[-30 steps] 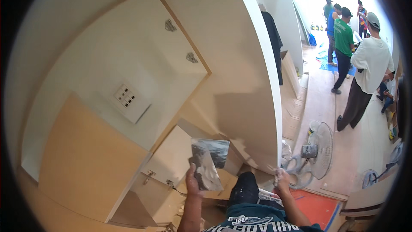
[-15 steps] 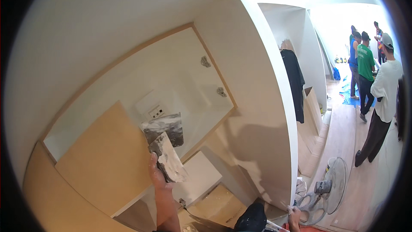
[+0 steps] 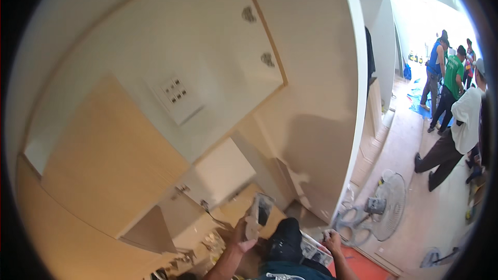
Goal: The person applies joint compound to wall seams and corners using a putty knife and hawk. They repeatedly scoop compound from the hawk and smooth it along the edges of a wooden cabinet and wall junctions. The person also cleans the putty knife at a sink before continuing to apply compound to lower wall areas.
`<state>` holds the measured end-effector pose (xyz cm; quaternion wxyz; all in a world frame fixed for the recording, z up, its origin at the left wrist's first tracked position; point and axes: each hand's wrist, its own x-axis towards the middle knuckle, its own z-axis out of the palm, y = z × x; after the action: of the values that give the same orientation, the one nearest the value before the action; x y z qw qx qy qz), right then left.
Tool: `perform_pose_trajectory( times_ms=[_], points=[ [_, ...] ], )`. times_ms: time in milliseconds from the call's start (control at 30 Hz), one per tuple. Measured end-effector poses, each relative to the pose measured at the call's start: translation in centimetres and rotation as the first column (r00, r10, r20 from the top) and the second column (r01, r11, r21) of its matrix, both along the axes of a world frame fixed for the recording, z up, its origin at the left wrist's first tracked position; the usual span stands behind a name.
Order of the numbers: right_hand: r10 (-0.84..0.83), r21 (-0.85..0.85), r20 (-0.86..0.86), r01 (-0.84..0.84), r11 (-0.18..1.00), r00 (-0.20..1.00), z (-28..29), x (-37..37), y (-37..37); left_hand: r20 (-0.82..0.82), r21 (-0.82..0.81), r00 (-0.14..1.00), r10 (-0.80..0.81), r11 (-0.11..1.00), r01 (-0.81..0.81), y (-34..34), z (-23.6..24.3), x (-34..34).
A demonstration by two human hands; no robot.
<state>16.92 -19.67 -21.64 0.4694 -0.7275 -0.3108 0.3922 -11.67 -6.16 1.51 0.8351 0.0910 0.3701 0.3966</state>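
My left hand (image 3: 243, 237) is low in front of my lap, its fingers closed round a putty scraper (image 3: 252, 226) smeared with pale filler. Just beyond it shows a dark, putty-streaked blade (image 3: 264, 209); whether the same hand holds that too I cannot tell. My right hand (image 3: 331, 239) is curled beside the foot of the white partition edge, over a white-rimmed tray or box (image 3: 316, 249). What its fingers hold, if anything, is too small to make out. In front of me is a pale cabinet recess with a socket plate (image 3: 175, 92) on its back panel.
A wooden cabinet door (image 3: 111, 161) juts out at left, with a white door (image 3: 223, 168) lower down. Hardware and scraps (image 3: 212, 243) lie below. On the right a floor fan (image 3: 381, 206) stands beyond the partition edge (image 3: 354, 124). Several people (image 3: 451, 78) stand farther back.
My left hand has come down and right from the recess to my lap with the scraper. My view has tipped lower, showing more floor. My right hand stays near the partition's foot.
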Motion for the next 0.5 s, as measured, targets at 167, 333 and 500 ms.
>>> perform_pose_trajectory(
  times_ms=[167,333,500],
  points=[
    [0.039,0.098,0.365,-0.081,0.992,0.93,-5.9,2.5,-0.7,-0.029,-0.03,0.945,0.325,0.945,-0.326,1.0,-7.5,-2.9],
    [0.213,-0.303,0.321,-0.113,0.946,0.923,-6.1,3.7,2.0,-0.306,0.215,0.882,0.359,0.928,-0.304,1.3,-14.6,-6.7],
    [0.535,-0.438,0.446,-0.346,0.83,0.718,-9.4,-0.5,6.4,-0.343,0.098,0.872,0.35,0.936,-0.337,-2.3,-21.5,-9.1]
  ],
)
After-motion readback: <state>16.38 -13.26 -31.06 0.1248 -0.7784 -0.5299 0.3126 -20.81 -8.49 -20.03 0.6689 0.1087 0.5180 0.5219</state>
